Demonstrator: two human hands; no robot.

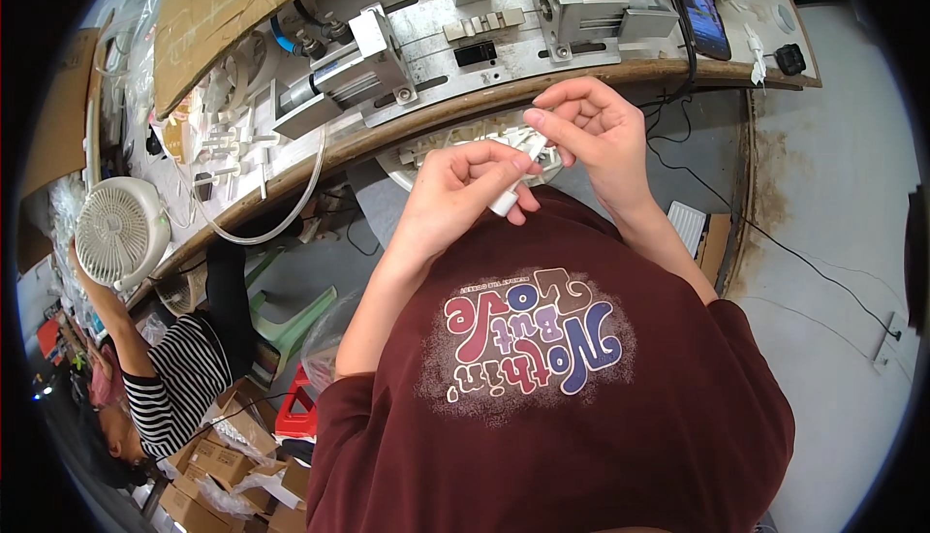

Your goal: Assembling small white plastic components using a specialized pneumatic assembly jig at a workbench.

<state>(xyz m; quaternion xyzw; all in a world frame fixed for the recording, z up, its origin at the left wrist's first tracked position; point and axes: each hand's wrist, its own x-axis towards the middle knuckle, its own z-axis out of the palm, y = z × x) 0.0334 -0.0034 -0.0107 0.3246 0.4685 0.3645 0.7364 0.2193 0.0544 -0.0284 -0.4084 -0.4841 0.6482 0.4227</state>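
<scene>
A small, narrow white plastic part [505,203] with a blocky lower end is pinched between the thumb and fingers of my left hand [455,189]. It slants up toward my right hand [599,136], whose thumb and index finger come close together beside its upper end. Whether something tiny sits in that right-hand pinch I cannot make out. Below both hands, partly hidden by them, a round white tray [399,173] holds many white plastic pieces [465,133] in front of the bench edge.
On the bench stands a metal fixture [426,53] with two cylinder clamps. A phone [699,10] lies at its right. Loose white parts [228,145] and a white fan [121,233] are at left. Another person in a striped shirt [179,378] is beyond, near cardboard boxes [218,460].
</scene>
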